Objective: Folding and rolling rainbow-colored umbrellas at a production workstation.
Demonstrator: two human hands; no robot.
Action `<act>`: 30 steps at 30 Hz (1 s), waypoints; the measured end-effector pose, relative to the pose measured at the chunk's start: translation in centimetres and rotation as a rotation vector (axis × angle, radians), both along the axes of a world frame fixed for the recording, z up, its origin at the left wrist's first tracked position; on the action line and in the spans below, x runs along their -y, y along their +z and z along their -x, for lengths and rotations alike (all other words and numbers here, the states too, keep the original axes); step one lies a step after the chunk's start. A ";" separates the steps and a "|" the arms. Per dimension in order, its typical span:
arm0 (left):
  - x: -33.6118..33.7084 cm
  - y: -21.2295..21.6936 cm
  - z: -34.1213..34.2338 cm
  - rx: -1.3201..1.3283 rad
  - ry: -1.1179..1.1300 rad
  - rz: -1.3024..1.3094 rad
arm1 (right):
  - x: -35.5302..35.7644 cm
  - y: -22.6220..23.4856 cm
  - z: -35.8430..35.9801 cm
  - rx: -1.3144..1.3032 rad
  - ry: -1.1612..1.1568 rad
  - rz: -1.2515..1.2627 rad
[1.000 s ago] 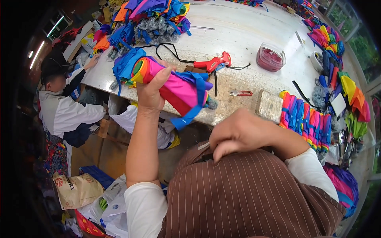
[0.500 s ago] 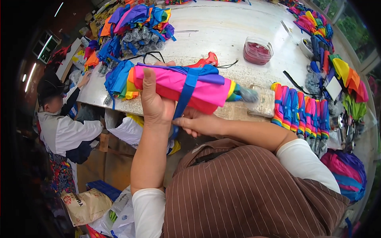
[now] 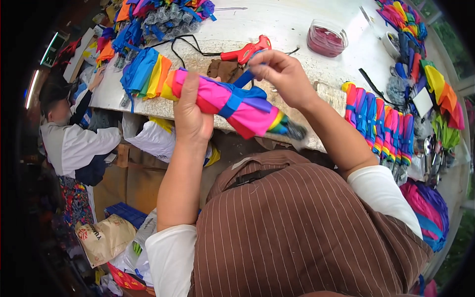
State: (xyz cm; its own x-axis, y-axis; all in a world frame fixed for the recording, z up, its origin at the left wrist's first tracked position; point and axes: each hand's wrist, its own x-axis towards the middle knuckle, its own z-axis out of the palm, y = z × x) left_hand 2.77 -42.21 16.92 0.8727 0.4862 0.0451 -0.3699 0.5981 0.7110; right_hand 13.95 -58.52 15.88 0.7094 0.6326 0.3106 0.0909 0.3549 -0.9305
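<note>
— What do your hands hold, please?
— My left hand (image 3: 194,110) is wrapped around a folded, rainbow-coloured fabric umbrella (image 3: 250,122). With my right hand (image 3: 283,74) I pinch the free end of its flat blue fabric strap (image 3: 242,79).
— And where is this umbrella?
— It is in the air, tilted, over the near edge of the worn white table (image 3: 282,24).

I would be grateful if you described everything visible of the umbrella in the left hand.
The umbrella is folded into a thick bundle of thin, smooth-looking cloth, mainly pink, with red, purple, blue, yellow and green showing. A blue strap crosses its middle; the right hand holds a raised blue length, apparently the strap's free end. The left hand grips the bundle. It slants toward the picture's lower right, ending in a blurred, greyish tip.
</note>
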 end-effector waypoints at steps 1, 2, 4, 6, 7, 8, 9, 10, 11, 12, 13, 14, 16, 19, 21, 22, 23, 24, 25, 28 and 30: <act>0.0 -0.4 -0.5 -0.053 0.126 -0.073 | -0.1 0.1 1.0 0.309 -0.073 0.079; 0.0 -0.6 -1.0 -0.034 0.196 -0.074 | -0.4 0.2 2.0 0.619 -0.147 0.156; 0.4 -0.3 -1.5 -0.089 0.235 -0.081 | -1.0 0.0 3.9 1.030 -0.125 0.172; 0.1 -0.6 -1.6 -0.151 0.277 -0.089 | -2.3 -0.7 7.1 1.084 0.110 0.126; -0.4 -1.3 -1.5 -0.097 0.321 -0.092 | -2.1 -0.9 9.6 0.998 0.397 0.096; -0.9 -1.6 -1.4 -0.039 0.358 -0.096 | -2.0 -0.9 11.3 0.830 0.720 0.155; -1.0 -1.2 -1.7 -0.030 0.336 -0.098 | -1.6 -0.3 10.6 0.790 0.611 0.123; -0.9 -0.8 -1.6 -0.043 0.287 -0.104 | -1.0 0.5 9.7 0.745 0.503 0.091; -0.6 -0.4 -1.3 -0.056 0.232 -0.111 | -0.1 1.8 8.2 0.701 0.242 0.142; 0.0 0.1 -0.6 -0.072 0.197 -0.160 | 0.8 3.3 5.3 0.638 0.052 0.128; 0.7 0.7 -0.2 -0.066 0.186 -0.186 | 1.0 4.2 3.7 0.638 0.002 0.143; 1.5 1.2 0.4 -0.058 0.150 -0.210 | 1.0 5.2 2.8 0.637 0.014 0.272; 2.1 2.0 1.7 0.068 0.019 -0.343 | -0.3 4.6 3.2 0.568 0.225 0.328; 3.8 4.3 1.1 0.356 -0.330 -0.425 | 1.3 0.9 4.6 -0.146 0.826 0.195; 4.4 4.4 0.3 0.366 -0.351 -0.537 | 2.6 -0.9 5.0 -0.287 0.858 0.017; 4.1 3.7 -1.0 0.234 -0.287 -0.458 | 3.5 -1.2 4.9 -0.031 0.558 0.171; 3.7 2.3 -3.0 0.098 -0.225 -0.381 | 4.4 -1.7 4.7 0.214 0.255 0.329; 3.1 1.3 -4.8 0.006 -0.203 -0.373 | 5.0 -2.7 4.5 0.178 0.176 0.459; 3.1 0.2 -5.8 -0.019 -0.307 -0.273 | 6.1 -3.8 4.2 0.188 0.082 0.553; 3.6 -1.7 -8.8 -0.079 -0.447 -0.053 | 13.5 -3.6 3.0 0.160 -0.256 0.790; 4.5 -2.9 -10.1 -0.062 -0.566 -0.088 | 20.5 -4.8 1.5 0.102 -0.602 1.056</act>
State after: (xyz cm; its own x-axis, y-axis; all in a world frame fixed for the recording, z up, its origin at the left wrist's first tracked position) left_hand 12.86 -46.74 14.02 0.9982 -0.0604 0.0048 0.0342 0.6280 0.7774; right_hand 12.40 -78.97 11.09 0.9787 0.1864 -0.0862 0.0696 -0.6960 -0.7147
